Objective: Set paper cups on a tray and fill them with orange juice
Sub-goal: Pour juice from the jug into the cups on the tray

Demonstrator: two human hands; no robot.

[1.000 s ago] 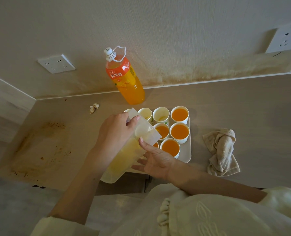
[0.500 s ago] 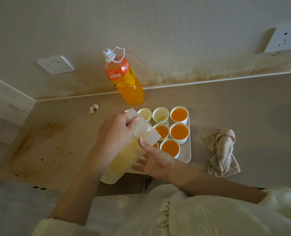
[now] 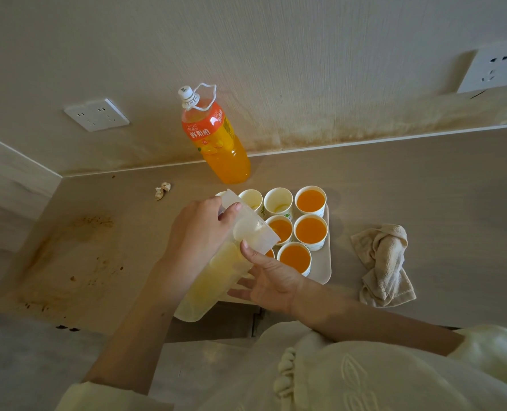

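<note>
Little has moved: the left hand (image 3: 199, 232) still grips the tilted jug (image 3: 213, 289) near its spout, fingers curled round it; the right hand (image 3: 271, 281) still props it, fingers straight beneath, thumb on its side; on the tray (image 3: 323, 271) by the desk's (image 3: 424, 188) front edge, four paper cups (image 3: 311, 231) stand plainly full of orange juice; the bottle (image 3: 216, 149) stands at the back edge.

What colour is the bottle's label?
Orange-red with white lettering; the label shows best in the head view.
</note>
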